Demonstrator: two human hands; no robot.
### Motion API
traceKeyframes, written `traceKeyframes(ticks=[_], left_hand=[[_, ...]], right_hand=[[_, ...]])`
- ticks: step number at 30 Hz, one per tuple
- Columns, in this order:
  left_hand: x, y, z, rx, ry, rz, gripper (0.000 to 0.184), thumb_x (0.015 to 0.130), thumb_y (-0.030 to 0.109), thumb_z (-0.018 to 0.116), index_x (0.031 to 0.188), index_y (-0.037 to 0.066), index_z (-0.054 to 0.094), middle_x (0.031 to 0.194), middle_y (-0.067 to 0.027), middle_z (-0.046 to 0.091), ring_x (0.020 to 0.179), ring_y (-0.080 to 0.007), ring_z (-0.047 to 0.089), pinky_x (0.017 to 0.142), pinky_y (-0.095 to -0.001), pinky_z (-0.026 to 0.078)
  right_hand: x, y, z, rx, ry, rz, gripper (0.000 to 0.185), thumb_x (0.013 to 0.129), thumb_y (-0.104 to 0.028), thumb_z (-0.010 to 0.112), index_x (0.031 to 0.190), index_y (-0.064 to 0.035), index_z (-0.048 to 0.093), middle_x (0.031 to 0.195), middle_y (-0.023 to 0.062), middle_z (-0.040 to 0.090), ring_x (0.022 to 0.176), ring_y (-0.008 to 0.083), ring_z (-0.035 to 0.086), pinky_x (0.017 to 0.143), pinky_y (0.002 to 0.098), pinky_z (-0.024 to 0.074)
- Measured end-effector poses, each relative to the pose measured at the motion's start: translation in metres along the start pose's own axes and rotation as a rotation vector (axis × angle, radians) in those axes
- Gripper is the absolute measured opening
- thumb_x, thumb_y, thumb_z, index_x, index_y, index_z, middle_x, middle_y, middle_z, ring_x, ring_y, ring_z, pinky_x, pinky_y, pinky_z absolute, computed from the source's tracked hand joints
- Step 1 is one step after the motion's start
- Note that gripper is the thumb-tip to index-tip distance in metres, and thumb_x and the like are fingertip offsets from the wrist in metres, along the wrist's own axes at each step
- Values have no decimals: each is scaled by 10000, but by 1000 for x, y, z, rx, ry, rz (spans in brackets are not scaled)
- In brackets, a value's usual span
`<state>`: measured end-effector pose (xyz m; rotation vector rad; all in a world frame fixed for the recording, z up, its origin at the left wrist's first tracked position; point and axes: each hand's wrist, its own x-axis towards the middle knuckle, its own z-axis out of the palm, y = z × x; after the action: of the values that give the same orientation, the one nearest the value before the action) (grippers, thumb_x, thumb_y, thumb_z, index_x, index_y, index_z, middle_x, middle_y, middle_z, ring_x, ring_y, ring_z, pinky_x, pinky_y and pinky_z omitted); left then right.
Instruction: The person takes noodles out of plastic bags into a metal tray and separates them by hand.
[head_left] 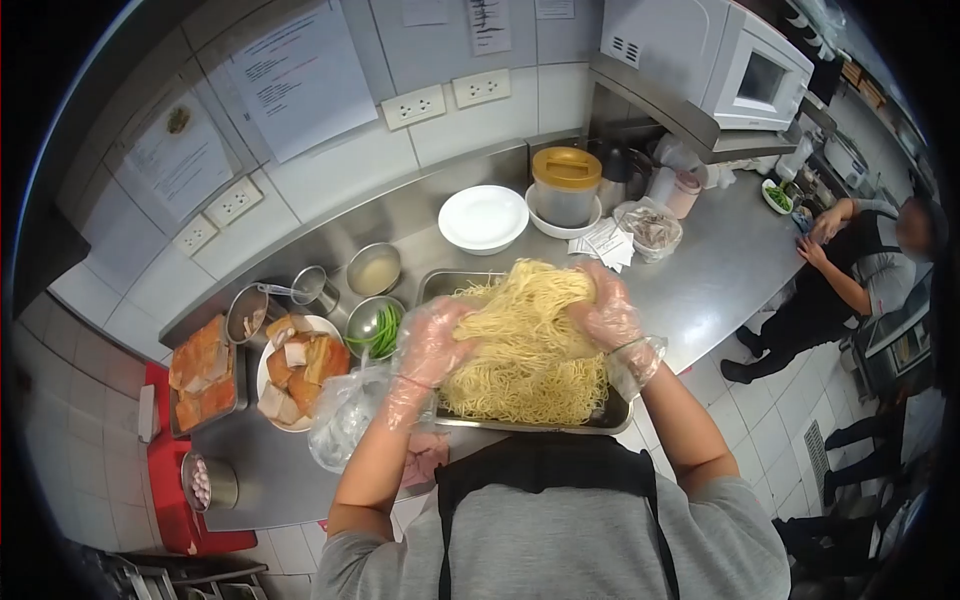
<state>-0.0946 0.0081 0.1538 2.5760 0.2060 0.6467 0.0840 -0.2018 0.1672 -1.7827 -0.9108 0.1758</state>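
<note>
On my feed, the noodles (pixel 525 345) lie heaped in a metal tray (pixel 616 408) on the steel surface (pixel 690 290), the top of the heap gathered between two plastic-gloved hands. I see the left hand (pixel 435 345) curled partway around the left side of the strands, and the right hand (pixel 607 315) cupped likewise on the right; some fingertips are buried, so I cannot tell how hard they press. To do this well, I would hold both sides lightly and broadly, since such thin strands seem likely to snap or mat under a squeeze. I would lift evenly, let tangles loosen under their own weight, and work above the tray so that loose strands fall back inside. I would also mind the left side, where a clear plastic bag (pixel 345 420) and a bowl (pixel 357 314) of green stalks (pixel 383 332) sit near that hand.
</note>
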Motion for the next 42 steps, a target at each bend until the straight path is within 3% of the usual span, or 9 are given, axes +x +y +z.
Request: traceKeyframes(ticks=[8,14,21,28,29,32,34,40,42], left_hand=[[4,30,38,-394,-37,2,1092,671,363,866,1500,52,227,1498,-208,345,1388,-347,324,1138,-374,291],[8,48,50,-523,70,118,830,652,178,877,1366,51,473,1377,-147,520,1262,-249,504,1041,-346,414],[9,19,4,-461,107,-1,482,701,14,784,1158,18,628,1107,-100,689,1009,-172,650,920,-304,500],[-15,-60,23,-746,-87,-472,565,738,-42,651,1284,61,551,1239,-72,616,1057,-149,607,916,-288,493],[-15,-50,18,-665,-131,-445,589,738,-50,602,1309,83,542,1254,-93,606,1050,-159,608,892,-282,497],[-12,-34,19,-755,-227,-417,657,739,-36,489,1388,60,472,1320,-116,546,1088,-179,574,915,-268,466],[-11,-44,39,-1234,-194,-411,673,741,-20,496,1409,33,439,1311,-118,550,1123,-182,551,951,-268,438],[-11,-39,68,-1399,-92,-524,544,886,70,524,1410,4,391,1367,-99,490,1244,-171,477,1057,-309,363],[-6,-4,43,-1083,-97,-462,441,909,98,574,1334,10,496,1207,-66,592,1047,-121,567,913,-269,451]], right_hand=[[9,-4,34,853,14,522,703,788,-108,732,1363,15,346,1068,145,645,901,201,662,758,288,564],[10,8,48,1093,-127,533,571,891,-182,676,1360,26,426,1147,126,634,912,176,665,779,284,555],[2,-10,5,574,-108,405,280,850,-92,640,1106,21,644,926,70,699,799,140,656,689,267,531],[1,49,-2,-251,-267,382,551,824,-261,693,1287,-14,524,1123,209,650,1021,329,641,897,399,499],[-6,59,3,-273,-371,185,743,845,-245,715,1436,-28,320,1260,237,556,1103,305,595,901,376,491],[-28,6,34,-729,-404,-195,823,816,-260,741,1467,-41,287,1369,311,425,1266,419,453,1017,433,415],[-36,-11,66,-709,-295,-271,803,807,-268,724,1462,-43,317,1411,299,398,1250,451,455,1018,446,418],[-2,42,111,-229,-125,-568,618,856,-122,616,1413,-3,374,1303,288,500,1124,440,534,967,445,450],[6,47,105,-137,-200,-477,549,871,-104,587,1376,17,407,1245,279,540,1086,421,560,955,436,458]])
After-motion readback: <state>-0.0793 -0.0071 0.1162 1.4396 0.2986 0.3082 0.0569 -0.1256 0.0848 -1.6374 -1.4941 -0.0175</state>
